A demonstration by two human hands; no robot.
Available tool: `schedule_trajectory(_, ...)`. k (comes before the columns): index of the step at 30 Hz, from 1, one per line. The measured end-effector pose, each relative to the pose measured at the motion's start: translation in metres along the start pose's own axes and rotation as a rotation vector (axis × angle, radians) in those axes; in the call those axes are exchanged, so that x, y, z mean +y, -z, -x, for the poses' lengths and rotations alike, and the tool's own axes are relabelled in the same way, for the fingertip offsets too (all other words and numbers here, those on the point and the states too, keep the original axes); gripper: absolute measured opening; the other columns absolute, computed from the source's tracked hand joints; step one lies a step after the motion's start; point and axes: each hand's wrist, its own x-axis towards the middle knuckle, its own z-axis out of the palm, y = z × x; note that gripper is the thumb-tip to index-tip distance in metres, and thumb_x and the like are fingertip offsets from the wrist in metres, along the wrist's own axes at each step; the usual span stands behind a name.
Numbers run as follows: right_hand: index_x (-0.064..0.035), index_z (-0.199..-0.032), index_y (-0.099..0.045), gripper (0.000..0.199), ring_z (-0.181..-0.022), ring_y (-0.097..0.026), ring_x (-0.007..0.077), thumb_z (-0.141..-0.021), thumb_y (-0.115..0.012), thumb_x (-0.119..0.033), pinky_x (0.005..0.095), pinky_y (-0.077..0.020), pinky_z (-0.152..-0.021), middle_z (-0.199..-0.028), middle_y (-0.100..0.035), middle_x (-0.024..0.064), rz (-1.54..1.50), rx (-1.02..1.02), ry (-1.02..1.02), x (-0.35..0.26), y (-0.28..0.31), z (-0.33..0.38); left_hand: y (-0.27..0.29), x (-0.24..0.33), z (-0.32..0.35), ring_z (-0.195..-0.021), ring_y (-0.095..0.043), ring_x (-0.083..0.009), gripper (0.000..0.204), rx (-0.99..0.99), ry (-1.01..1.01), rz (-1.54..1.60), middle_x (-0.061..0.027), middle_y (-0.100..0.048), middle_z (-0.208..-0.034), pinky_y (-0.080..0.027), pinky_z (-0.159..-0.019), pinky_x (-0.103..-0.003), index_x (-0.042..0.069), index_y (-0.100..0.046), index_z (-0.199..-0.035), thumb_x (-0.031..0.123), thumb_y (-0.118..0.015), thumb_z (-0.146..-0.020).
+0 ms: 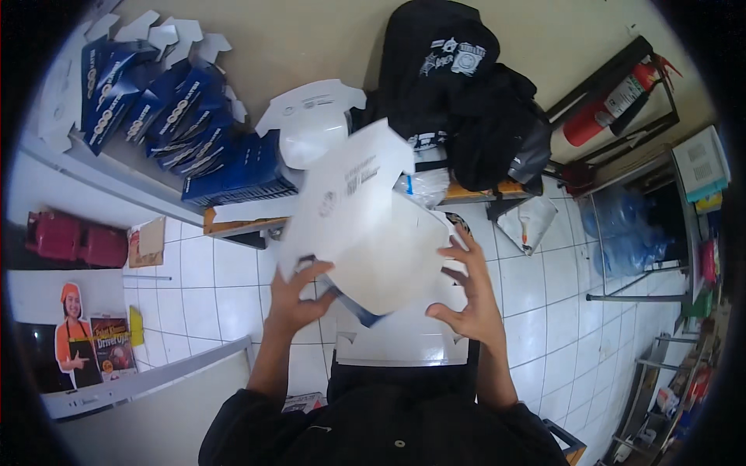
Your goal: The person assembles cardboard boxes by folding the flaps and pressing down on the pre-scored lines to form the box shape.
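left hand (299, 299) pinches near edge of white flat carton blank (350, 210); right hand (470, 299) open, fingers spread, probably touching. light, floppy card; hold by edges.

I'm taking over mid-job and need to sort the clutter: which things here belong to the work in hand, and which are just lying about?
In hand:
- white flat carton blank, gripped by the left hand
- right hand, fingers spread at its edge
- stack of white blanks below
- blue-and-white folded cartons on the shelf

Lying about:
- black bags
- red fire extinguisher
- water jugs
- poster
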Motion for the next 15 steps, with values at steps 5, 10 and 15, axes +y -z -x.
schedule_trajectory(5,-0.0081,-0.146,-0.049,0.086,-0.137,-0.049,0.0344,-0.076,-0.089,-0.039,0.045,-0.0498,-0.099,-0.158,-0.037,0.0201,-0.004,0.146,0.064,0.012,0.017,0.003,0.01,-0.103,-0.025,-0.098,-0.069,-0.0359,0.055,0.349,-0.073,-0.051,-0.0172,-0.07,-0.11,-0.055,-0.087,-0.04,0.009,-0.069,-0.111,0.01,-0.092,-0.061)
schedule_trajectory(10,-0.0079,-0.146,-0.049,0.084,-0.133,-0.051,0.0311,-0.077,-0.089,-0.033,0.043,-0.0514,-0.095,-0.148,-0.047,0.0161,-0.041,0.105,-0.07,0.019,0.024,0.013,0.016,-0.197,-0.108,-0.113,-0.065,-0.0408,0.055,0.362,-0.159,-0.064,-0.024,-0.065,-0.122,-0.052,-0.098,-0.041,0.007,-0.067,-0.123,-0.001,-0.083,-0.071)
schedule_trajectory(15,-0.0078,-0.146,-0.049,0.076,-0.125,-0.057,0.0268,-0.081,-0.087,-0.019,0.0386,-0.052,-0.093,-0.141,-0.053,0.0126,-0.01,0.05,-0.179,0.024,0.025,0.022,0.006,-0.241,-0.169,-0.127,-0.056,-0.0494,0.097,-0.086,-0.047,-0.357,-0.0319,-0.046,-0.147,-0.049,-0.108,-0.047,0.03,-0.043,-0.157,-0.014,-0.069,-0.075)
